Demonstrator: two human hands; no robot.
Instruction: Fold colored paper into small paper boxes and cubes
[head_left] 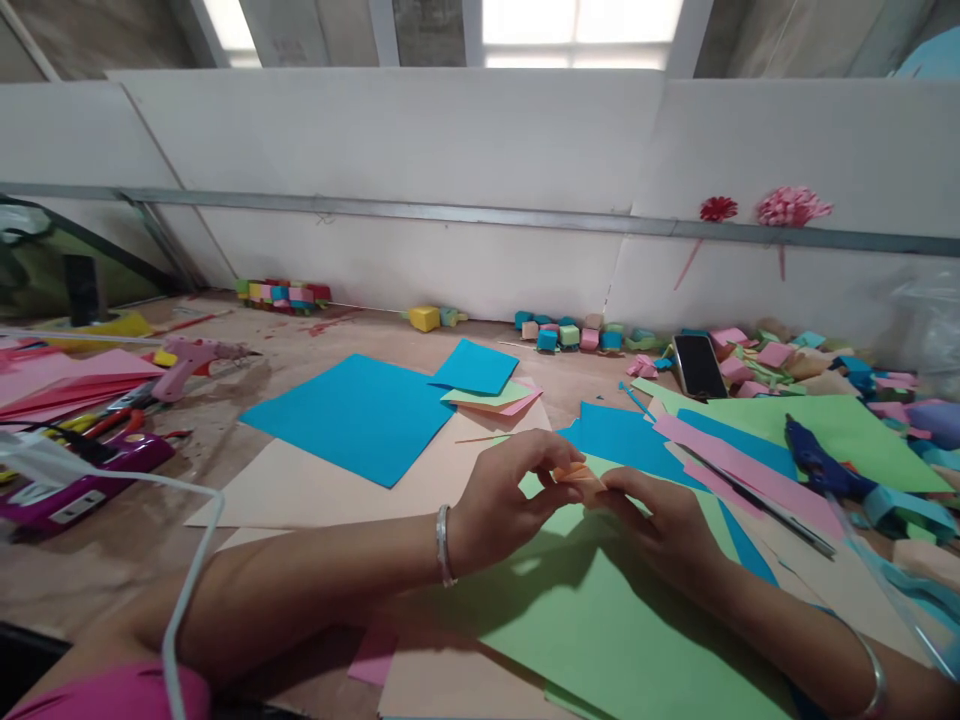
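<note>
Pinching a small, folded peach-orange paper piece [579, 477] between thumb and fingers of the left hand [499, 495], gripping its four o'clock end with the right hand [667, 520], over a large light-green paper sheet [615, 630]. Impossible to tell the exact fold behind the fingertips. Risking, by judgement, a crushed crease from too firm a squeeze, or a slip from too light a pinch. Likely to shift the loose sheet if leaning on it with a forearm. Possible, sweeping toward three o'clock, to roll a slim grey-and-black pen-like tool [772, 510] or bump a dark-blue plastic glue gun [821, 465]; impossible to see whether hot. Also possible to snag, between eight and nine o'clock, on a thin white cable [170, 650] crossing before the left arm.
</note>
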